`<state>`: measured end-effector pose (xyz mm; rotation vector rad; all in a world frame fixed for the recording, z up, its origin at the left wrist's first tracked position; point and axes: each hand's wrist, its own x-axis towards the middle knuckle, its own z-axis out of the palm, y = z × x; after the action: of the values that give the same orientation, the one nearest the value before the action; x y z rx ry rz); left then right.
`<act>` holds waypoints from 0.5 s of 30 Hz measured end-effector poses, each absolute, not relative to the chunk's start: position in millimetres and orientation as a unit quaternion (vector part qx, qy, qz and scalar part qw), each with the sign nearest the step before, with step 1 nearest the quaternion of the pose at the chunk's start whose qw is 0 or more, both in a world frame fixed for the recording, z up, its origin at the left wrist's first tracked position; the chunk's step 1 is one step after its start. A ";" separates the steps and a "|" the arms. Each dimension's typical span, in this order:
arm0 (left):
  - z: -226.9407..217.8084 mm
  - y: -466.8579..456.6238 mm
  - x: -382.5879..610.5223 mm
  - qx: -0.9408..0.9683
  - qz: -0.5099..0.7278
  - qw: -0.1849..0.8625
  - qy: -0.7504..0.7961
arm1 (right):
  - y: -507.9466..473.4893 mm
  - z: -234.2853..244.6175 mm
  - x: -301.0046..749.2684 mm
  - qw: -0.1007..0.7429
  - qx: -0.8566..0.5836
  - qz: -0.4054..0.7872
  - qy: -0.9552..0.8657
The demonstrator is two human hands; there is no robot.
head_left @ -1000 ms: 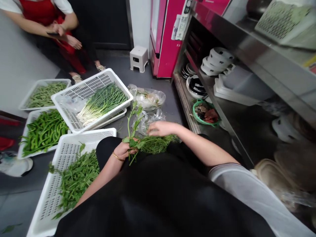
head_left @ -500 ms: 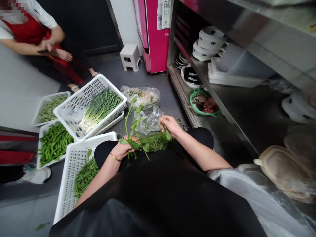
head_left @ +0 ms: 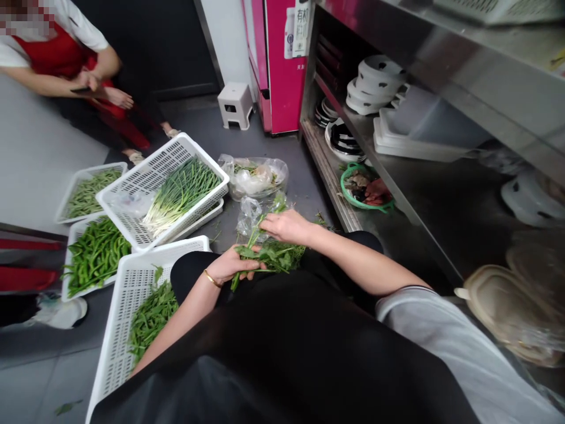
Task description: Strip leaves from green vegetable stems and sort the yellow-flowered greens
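At near left, a white basket (head_left: 110,335) of greens (head_left: 152,321) sits beside us, seemingly for easy reach. Our left hand (head_left: 232,262) curls around leafy stems (head_left: 274,257), probably to steady them; farther along, our right hand (head_left: 286,227) pinches them.

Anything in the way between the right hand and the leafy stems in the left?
Nothing visible. The fingers of the right hand appear to be at the upper part of the leafy stems, held lower down by the left hand. The crumpled clear plastic lies beyond, not between.
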<state>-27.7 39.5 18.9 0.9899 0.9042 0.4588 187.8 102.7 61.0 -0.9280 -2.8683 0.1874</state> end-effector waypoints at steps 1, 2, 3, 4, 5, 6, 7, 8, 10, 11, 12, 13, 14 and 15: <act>17.9 39.1 -30.7 0.444 0.216 0.759 0.425 | 105.7 60.0 189.8 0.064 -0.319 0.040 -0.945; 16.4 38.7 -34.0 0.431 0.226 0.756 0.439 | 108.0 59.8 193.3 0.073 -0.335 0.022 -0.939; 14.8 38.4 -36.9 0.417 0.237 0.751 0.454 | 109.4 60.0 197.6 0.084 -0.350 0.009 -0.933; 13.2 38.0 -39.2 0.407 0.247 0.746 0.466 | 109.7 60.3 201.8 0.089 -0.360 0.001 -0.929; 11.7 37.8 -40.7 0.400 0.256 0.743 0.472 | 109.0 60.3 205.2 0.089 -0.365 -0.001 -0.927; 10.6 37.6 -41.1 0.398 0.266 0.741 0.471 | 107.7 59.6 207.6 0.086 -0.367 0.003 -0.926; 9.9 37.4 -40.6 0.400 0.273 0.740 0.467 | 106.0 58.1 208.8 0.084 -0.368 0.012 -0.926; 9.8 37.2 -39.4 0.400 0.279 0.741 0.462 | 104.4 55.9 209.0 0.085 -0.372 0.023 -0.924; 11.1 36.7 -36.2 0.390 0.288 0.742 0.463 | 102.6 50.7 208.0 0.099 -0.388 0.042 -0.916; 12.3 36.3 -34.7 0.383 0.289 0.741 0.470 | 102.4 48.6 207.9 0.108 -0.393 0.049 -0.912; 13.7 36.0 -33.7 0.379 0.289 0.736 0.481 | 102.6 47.7 208.7 0.120 -0.395 0.055 -0.909; 15.4 35.6 -33.1 0.382 0.289 0.725 0.494 | 102.7 48.4 210.6 0.139 -0.394 0.060 -0.907; 17.3 35.1 -33.0 0.391 0.290 0.710 0.508 | 102.6 50.8 213.9 0.169 -0.393 0.067 -0.901; 19.3 34.4 -33.2 0.404 0.292 0.693 0.521 | 101.8 55.2 218.4 0.210 -0.395 0.075 -0.891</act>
<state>-33.2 34.4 19.3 0.9030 1.1638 0.6519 218.4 101.8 55.2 -1.0973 -2.4777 0.2098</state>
